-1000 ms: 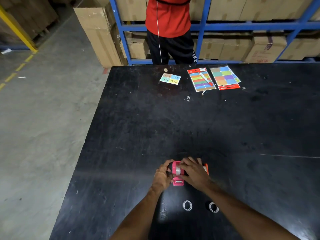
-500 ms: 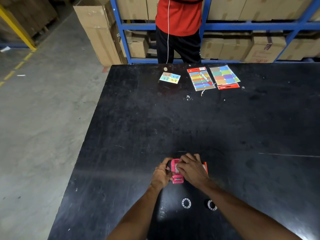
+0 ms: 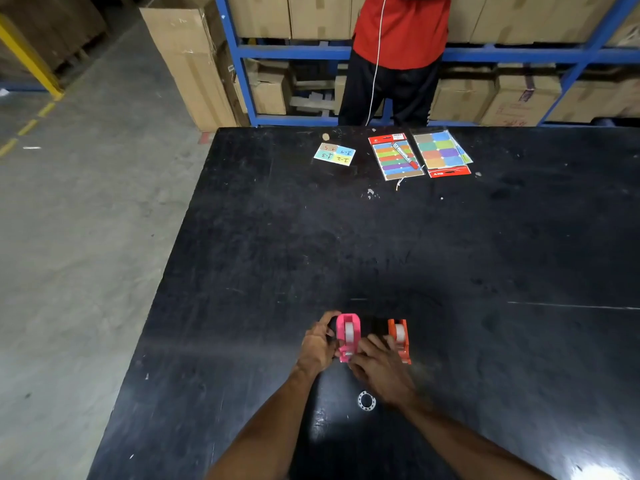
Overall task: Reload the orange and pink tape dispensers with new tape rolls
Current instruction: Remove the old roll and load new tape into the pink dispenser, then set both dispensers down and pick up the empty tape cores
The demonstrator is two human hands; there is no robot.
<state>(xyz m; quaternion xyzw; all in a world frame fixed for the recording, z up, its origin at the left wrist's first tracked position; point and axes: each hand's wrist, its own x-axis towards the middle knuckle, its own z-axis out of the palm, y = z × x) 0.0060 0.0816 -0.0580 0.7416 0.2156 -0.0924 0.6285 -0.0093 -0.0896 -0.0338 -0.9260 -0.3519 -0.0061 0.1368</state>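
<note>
The pink tape dispenser (image 3: 347,334) stands on the black table (image 3: 450,258) with a white tape roll seated in it. My left hand (image 3: 317,346) grips its left side. My right hand (image 3: 377,367) has its fingertips at the dispenser's near cutter end. Just to the right stands the orange tape dispenser (image 3: 399,337), also with a white roll in it, untouched. An empty white tape core ring (image 3: 366,400) lies flat on the table nearer to me, beside my right wrist. A second core seen earlier is hidden under my right forearm.
At the table's far edge lie a small coloured card (image 3: 334,154), two packs of coloured labels (image 3: 396,156) (image 3: 441,152) and a red marker (image 3: 404,155). A person in a red shirt (image 3: 398,46) stands behind the table before blue shelving with cardboard boxes. The table's left edge drops to concrete floor.
My right hand has slid off the top of the pink dispenser toward its near end, uncovering its roll and the orange dispenser. The person behind the table has shifted right.
</note>
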